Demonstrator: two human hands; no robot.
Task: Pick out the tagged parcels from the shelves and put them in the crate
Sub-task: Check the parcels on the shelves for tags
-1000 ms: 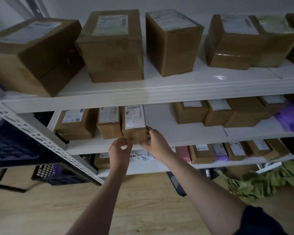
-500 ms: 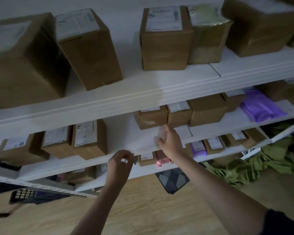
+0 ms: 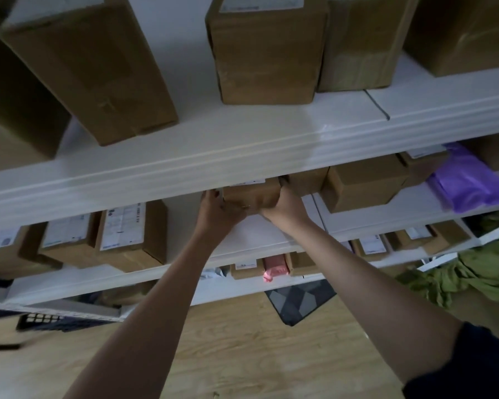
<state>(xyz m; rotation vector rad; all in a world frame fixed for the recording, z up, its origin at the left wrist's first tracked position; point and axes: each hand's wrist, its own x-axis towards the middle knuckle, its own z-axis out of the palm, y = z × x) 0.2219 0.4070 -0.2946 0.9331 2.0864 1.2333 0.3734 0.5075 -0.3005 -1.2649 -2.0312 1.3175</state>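
Parcel (image 3: 251, 194) on shelf (image 3: 271, 228), gripped between hands (image 3: 254, 208)

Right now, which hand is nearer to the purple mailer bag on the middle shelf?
Right. The right hand grips the small cardboard box on the side toward the purple mailer bag; the left hand grips its far side.

Two bare forearms run up from the bottom edge, each ending in an uncovered hand: the left hand (image 3: 218, 210) and the right hand (image 3: 285, 208). No rings, watch or gloves are visible. Well back from the right hand, at the upper arm, a dark navy sleeve (image 3: 470, 367) begins; the left arm is bare throughout.
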